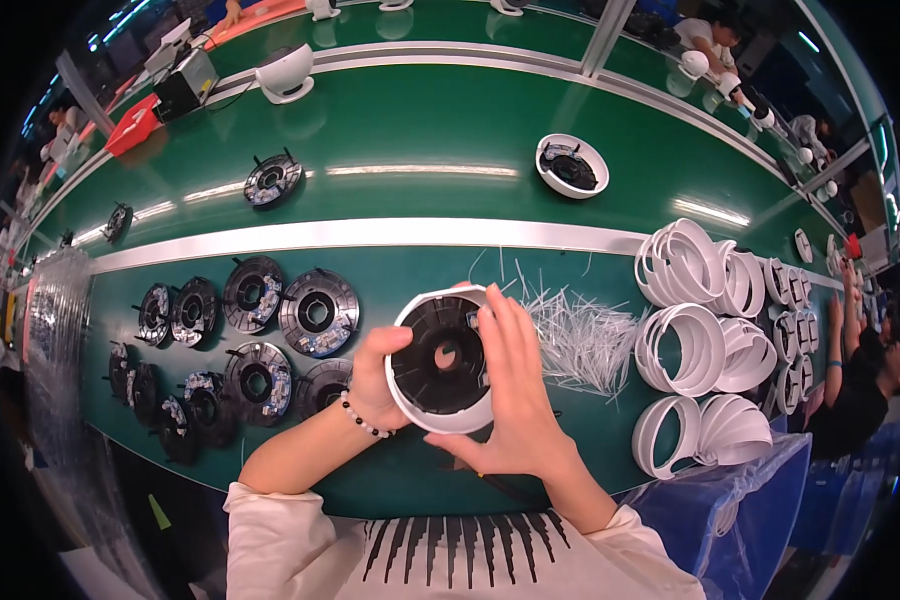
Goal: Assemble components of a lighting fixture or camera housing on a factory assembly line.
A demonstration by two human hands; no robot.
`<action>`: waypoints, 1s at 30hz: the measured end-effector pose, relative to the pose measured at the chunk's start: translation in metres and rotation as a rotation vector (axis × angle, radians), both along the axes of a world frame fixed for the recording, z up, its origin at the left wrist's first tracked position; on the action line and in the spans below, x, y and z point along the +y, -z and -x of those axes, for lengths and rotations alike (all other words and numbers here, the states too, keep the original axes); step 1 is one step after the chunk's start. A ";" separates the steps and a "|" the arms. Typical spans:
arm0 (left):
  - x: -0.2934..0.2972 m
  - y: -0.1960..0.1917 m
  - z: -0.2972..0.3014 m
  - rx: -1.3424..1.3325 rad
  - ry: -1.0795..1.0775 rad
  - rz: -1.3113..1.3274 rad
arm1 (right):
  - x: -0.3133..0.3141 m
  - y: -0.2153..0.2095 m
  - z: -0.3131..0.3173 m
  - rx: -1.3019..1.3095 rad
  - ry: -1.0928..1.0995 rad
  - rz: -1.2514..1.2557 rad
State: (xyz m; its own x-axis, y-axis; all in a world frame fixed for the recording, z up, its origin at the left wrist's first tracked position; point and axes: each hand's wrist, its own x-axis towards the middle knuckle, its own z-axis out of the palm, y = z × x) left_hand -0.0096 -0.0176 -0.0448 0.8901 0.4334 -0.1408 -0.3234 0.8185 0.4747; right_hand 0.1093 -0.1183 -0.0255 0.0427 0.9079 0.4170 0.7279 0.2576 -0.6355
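Observation:
Both my hands hold a white round plastic housing (455,420) above the near table, with a black ring-shaped disc (425,350) seated inside it. My left hand (375,370) grips the housing's left side, thumb over the rim. Around the right side my right hand (510,390) is wrapped, its fingers at the top right of the rim and its thumb low. Through the disc's central hole a bit of skin shows. Left of my hands lie several black discs with circuit boards (318,312). A pile of thin white strips (580,340) lies just right of my right hand.
Stacked white ring-shaped housings (680,345) stand at the right, above a blue bin (760,500) lined with clear plastic. Beyond a white rail (370,236), a green conveyor (420,120) carries a filled white housing (572,166) and a black disc (273,179). Other people work farther off.

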 end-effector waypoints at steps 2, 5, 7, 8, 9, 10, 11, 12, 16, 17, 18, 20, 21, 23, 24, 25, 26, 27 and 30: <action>0.000 -0.003 -0.002 0.012 -0.087 0.022 | 0.004 0.003 0.000 0.008 0.016 -0.036; 0.002 -0.004 -0.004 -0.037 -0.101 0.068 | 0.007 0.007 0.002 -0.048 0.093 -0.134; 0.006 -0.008 -0.006 -0.018 -0.102 0.090 | 0.004 0.010 0.001 -0.033 0.116 -0.226; 0.008 -0.010 -0.007 0.011 -0.108 0.098 | 0.003 0.006 -0.002 -0.046 0.110 -0.256; 0.010 -0.012 -0.007 0.043 -0.113 0.106 | 0.000 0.008 -0.002 -0.083 0.112 -0.274; 0.010 -0.014 -0.006 0.045 -0.119 0.098 | -0.002 0.009 -0.002 -0.120 0.116 -0.293; 0.011 -0.017 -0.005 0.038 -0.098 0.063 | -0.004 0.008 -0.003 -0.121 0.127 -0.299; 0.010 -0.022 -0.006 0.030 -0.074 0.031 | -0.008 0.008 -0.005 -0.120 0.128 -0.305; 0.005 -0.033 -0.021 0.150 -0.079 -0.103 | -0.024 0.008 -0.014 -0.149 0.168 -0.306; 0.004 -0.036 -0.023 0.168 -0.059 -0.094 | -0.030 0.008 -0.014 -0.133 0.195 -0.300; 0.007 -0.037 -0.027 0.183 -0.058 -0.091 | -0.036 0.008 -0.016 -0.119 0.224 -0.294; 0.020 -0.037 -0.039 0.234 -0.061 -0.119 | -0.049 0.012 -0.023 -0.136 0.257 -0.278; 0.030 -0.035 -0.046 0.259 -0.062 -0.104 | -0.055 0.015 -0.028 -0.151 0.274 -0.279; 0.040 -0.040 -0.062 0.333 0.017 -0.035 | -0.066 0.014 -0.038 -0.155 0.349 -0.280; 0.041 -0.041 -0.068 0.359 0.083 -0.053 | -0.070 0.014 -0.045 -0.158 0.388 -0.280; 0.039 -0.043 -0.076 0.418 0.135 -0.150 | -0.071 0.010 -0.051 -0.178 0.426 -0.305; 0.040 -0.038 -0.082 0.378 0.217 -0.164 | -0.070 0.007 -0.057 -0.175 0.451 -0.349; 0.040 -0.033 -0.087 0.335 0.295 -0.177 | -0.068 0.003 -0.064 -0.173 0.473 -0.394; 0.022 -0.035 -0.102 0.362 0.340 -0.061 | -0.057 -0.010 -0.080 -0.089 0.443 -0.509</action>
